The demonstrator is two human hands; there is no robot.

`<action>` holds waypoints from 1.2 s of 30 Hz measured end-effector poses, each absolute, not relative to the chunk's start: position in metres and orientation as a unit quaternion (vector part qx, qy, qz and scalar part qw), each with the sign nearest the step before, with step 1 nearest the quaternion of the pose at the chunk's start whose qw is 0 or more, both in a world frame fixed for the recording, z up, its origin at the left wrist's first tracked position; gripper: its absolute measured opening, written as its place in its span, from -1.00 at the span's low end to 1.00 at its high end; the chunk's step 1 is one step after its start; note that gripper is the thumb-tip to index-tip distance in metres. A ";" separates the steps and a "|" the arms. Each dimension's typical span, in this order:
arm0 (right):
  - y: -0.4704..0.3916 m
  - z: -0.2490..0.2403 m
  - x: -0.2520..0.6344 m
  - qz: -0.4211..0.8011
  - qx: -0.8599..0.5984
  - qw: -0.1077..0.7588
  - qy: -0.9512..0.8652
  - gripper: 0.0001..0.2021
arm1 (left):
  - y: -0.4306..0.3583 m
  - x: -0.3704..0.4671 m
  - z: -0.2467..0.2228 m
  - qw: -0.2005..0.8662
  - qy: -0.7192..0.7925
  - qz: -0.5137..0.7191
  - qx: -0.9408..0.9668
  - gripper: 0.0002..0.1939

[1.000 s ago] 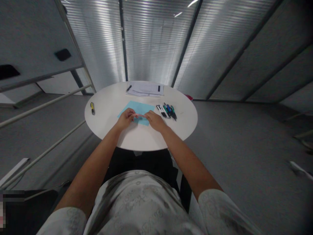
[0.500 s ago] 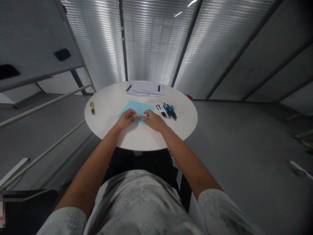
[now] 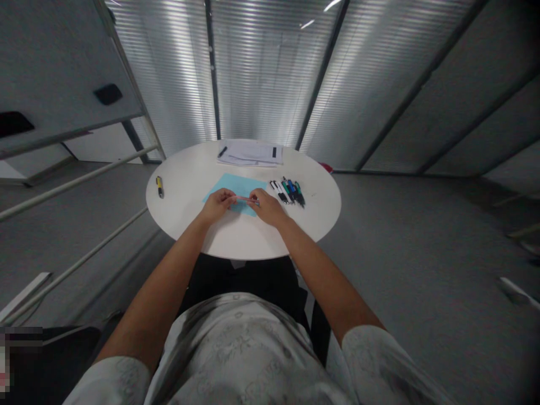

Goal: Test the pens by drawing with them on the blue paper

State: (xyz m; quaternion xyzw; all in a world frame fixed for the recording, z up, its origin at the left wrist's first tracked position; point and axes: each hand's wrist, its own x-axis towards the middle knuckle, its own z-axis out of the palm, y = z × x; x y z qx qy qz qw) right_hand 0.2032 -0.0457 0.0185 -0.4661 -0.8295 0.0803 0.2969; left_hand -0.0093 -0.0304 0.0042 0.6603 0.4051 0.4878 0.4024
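Note:
Between my two hands lies a thin pinkish pen-like stick, held roughly level; its exact kind is too small to make out. My left hand pinches its left end with fingertips and thumb. At the other end, the fingers of my right hand are closed around it. Under both hands, a light blue sheet of paper is spread at an angle on the white round table, partly covered by my fingers. Several pens with white, green, blue and black parts lie side by side just right of my right hand.
A stack of white papers with a dark pen on it sits at the table's far edge. A yellow and black cutter-like object lies near the left edge. A whiteboard frame with rails stands close on the left.
My right hand's fingers have drawn in more closely around the stick's right end. My left hand has shifted only slightly; the paper and pens lie as before.

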 end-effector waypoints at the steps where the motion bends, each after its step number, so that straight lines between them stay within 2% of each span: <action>1: -0.045 0.018 0.203 0.068 -0.460 0.304 -0.832 -0.86 | -0.031 -0.009 0.005 0.398 0.413 0.487 0.659 -0.76; 9: -0.045 0.021 0.203 0.004 -0.445 0.297 -0.845 -0.88 | -0.032 -0.010 0.006 0.341 0.464 0.442 0.688 -0.67; 22: -0.051 0.027 0.200 0.014 -0.466 0.228 -0.855 -0.64 | -0.029 -0.013 0.003 0.336 0.405 0.459 0.716 -0.79; 28: -0.050 0.026 0.199 0.019 -0.461 0.254 -0.850 -0.65 | -0.029 -0.012 0.001 0.346 0.435 0.457 0.694 -0.77; 31: -0.048 0.025 0.199 0.002 -0.445 0.269 -0.854 -0.66 | -0.031 -0.010 0.003 0.345 0.450 0.448 0.691 -0.69; 36: -0.046 0.023 0.199 -0.014 -0.435 0.261 -0.862 -0.67 | -0.031 -0.012 0.003 0.317 0.450 0.425 0.719 -0.65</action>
